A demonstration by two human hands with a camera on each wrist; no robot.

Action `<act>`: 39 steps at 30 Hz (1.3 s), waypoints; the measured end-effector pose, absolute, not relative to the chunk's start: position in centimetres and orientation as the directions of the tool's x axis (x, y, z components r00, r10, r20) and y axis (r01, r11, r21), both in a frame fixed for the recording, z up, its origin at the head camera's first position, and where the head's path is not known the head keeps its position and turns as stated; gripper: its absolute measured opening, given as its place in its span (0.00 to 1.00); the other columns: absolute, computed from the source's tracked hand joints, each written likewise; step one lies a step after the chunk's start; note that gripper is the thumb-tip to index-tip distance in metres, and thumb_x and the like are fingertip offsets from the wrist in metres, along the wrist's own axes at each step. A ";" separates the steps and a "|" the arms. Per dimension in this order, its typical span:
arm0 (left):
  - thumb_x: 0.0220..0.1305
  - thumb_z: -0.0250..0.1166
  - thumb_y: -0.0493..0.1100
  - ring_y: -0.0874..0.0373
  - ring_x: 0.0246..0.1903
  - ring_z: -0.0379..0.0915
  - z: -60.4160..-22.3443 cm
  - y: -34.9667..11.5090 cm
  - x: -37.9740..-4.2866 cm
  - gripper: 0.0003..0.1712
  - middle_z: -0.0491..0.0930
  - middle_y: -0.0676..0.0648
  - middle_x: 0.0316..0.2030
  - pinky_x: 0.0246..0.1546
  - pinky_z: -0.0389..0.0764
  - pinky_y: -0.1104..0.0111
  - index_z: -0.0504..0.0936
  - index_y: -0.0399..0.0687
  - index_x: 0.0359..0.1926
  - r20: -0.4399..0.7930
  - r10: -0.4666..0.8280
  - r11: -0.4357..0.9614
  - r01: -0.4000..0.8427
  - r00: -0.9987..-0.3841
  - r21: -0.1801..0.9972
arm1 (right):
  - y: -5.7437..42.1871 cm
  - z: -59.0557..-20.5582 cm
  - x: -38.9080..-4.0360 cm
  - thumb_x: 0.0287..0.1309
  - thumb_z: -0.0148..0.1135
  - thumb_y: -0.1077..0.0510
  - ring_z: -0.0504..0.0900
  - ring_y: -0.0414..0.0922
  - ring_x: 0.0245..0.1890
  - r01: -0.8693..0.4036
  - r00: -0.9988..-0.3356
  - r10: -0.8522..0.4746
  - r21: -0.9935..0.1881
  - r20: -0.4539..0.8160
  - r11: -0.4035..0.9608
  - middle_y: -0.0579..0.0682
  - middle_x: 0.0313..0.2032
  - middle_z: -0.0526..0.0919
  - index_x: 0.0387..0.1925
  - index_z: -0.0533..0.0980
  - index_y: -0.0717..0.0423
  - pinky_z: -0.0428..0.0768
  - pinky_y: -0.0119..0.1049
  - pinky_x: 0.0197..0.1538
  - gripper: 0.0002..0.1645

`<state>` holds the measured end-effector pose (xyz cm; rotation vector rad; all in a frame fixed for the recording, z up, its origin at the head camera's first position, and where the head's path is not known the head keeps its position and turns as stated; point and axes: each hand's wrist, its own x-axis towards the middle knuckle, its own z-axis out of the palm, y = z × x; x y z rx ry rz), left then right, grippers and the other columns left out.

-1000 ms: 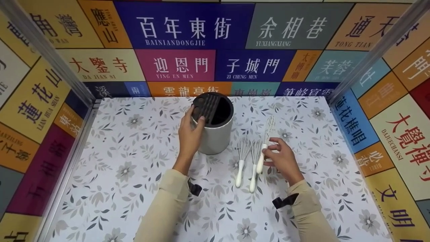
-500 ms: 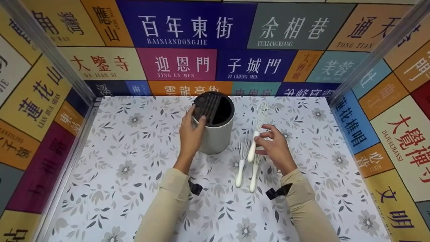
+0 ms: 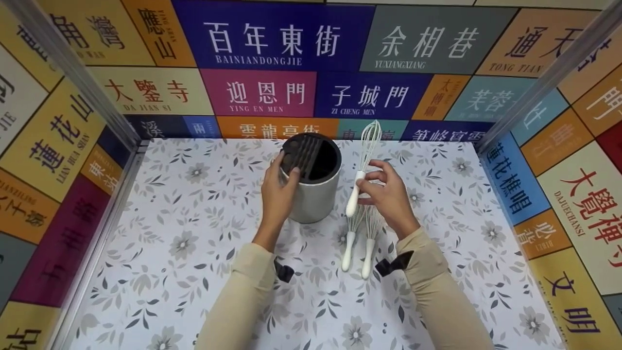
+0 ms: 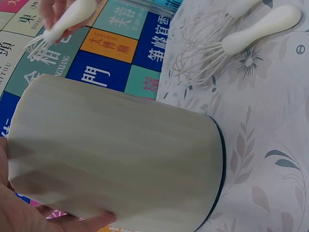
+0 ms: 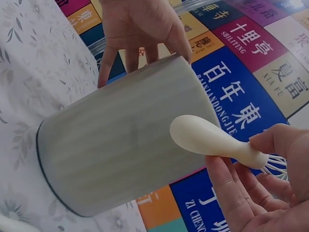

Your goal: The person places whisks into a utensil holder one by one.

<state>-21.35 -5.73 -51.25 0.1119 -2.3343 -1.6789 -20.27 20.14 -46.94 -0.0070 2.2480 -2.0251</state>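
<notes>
A light grey cylindrical utensil holder (image 3: 315, 203) with a black divided top stands upright on the table. My left hand (image 3: 278, 199) holds its left side near the rim, thumb and fingers spread around the wall. My right hand (image 3: 390, 198) pinches the white handle of a whisk (image 3: 354, 197), wires pointing up, just right of the holder. Two more whisks lie on the table below, a left one (image 3: 348, 252) and a right one (image 3: 369, 258), their wires partly hidden by the right hand. In the right wrist view the held whisk's handle (image 5: 207, 137) overlaps the holder.
A white floral cloth (image 3: 180, 291) covers the table. Panels with coloured signs (image 3: 265, 92) rise at the back and both sides, with metal posts (image 3: 92, 87) at the corners.
My right hand has lifted the whisk up and leftward from beside the two lying whisks toward the holder, tilting it less. The left hand stays on the holder.
</notes>
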 end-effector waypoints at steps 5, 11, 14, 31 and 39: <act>0.73 0.61 0.52 0.49 0.73 0.63 -51.3 -5.7 -21.4 0.34 0.68 0.42 0.72 0.74 0.63 0.53 0.66 0.55 0.76 0.174 -0.219 0.342 0.091 -0.960 0.935 | 19.1 -45.7 -21.2 0.64 0.68 0.58 0.88 0.50 0.42 0.025 -0.998 -0.059 -0.996 -0.030 0.083 0.56 0.48 0.80 0.71 0.64 0.52 0.89 0.48 0.42 0.37; 0.73 0.61 0.52 0.50 0.74 0.62 -51.3 -5.7 -21.4 0.34 0.67 0.43 0.73 0.75 0.62 0.53 0.66 0.55 0.76 0.181 -0.215 0.341 0.100 -0.960 0.935 | 17.8 -44.4 -22.4 0.65 0.66 0.60 0.88 0.51 0.44 -0.073 -0.997 -0.024 -0.996 0.072 0.044 0.56 0.47 0.79 0.70 0.64 0.52 0.88 0.48 0.42 0.35; 0.73 0.61 0.52 0.50 0.74 0.61 -51.3 -5.7 -21.4 0.34 0.67 0.43 0.73 0.75 0.62 0.53 0.66 0.55 0.76 0.177 -0.217 0.339 0.096 -0.960 0.936 | 17.2 -43.6 -23.0 0.66 0.65 0.61 0.88 0.50 0.42 -0.123 -0.992 -0.006 -0.992 0.123 0.025 0.56 0.46 0.78 0.69 0.63 0.53 0.88 0.48 0.43 0.34; 0.73 0.61 0.52 0.49 0.74 0.62 -51.4 -5.9 -21.4 0.34 0.67 0.42 0.73 0.75 0.61 0.54 0.66 0.54 0.76 0.162 -0.219 0.335 0.082 -0.962 0.939 | 13.9 -41.3 -24.2 0.68 0.62 0.61 0.86 0.52 0.45 -0.246 -0.969 -0.009 -0.954 0.248 0.173 0.57 0.51 0.78 0.71 0.60 0.53 0.88 0.45 0.46 0.35; 0.73 0.60 0.53 0.49 0.74 0.62 -51.2 -5.8 -21.4 0.35 0.67 0.42 0.72 0.75 0.62 0.53 0.65 0.55 0.77 0.159 -0.216 0.341 0.078 -0.963 0.937 | 13.3 -42.1 -24.3 0.67 0.63 0.62 0.87 0.53 0.45 -0.281 -0.959 -0.044 -0.924 0.279 0.260 0.57 0.50 0.79 0.72 0.60 0.55 0.87 0.36 0.41 0.36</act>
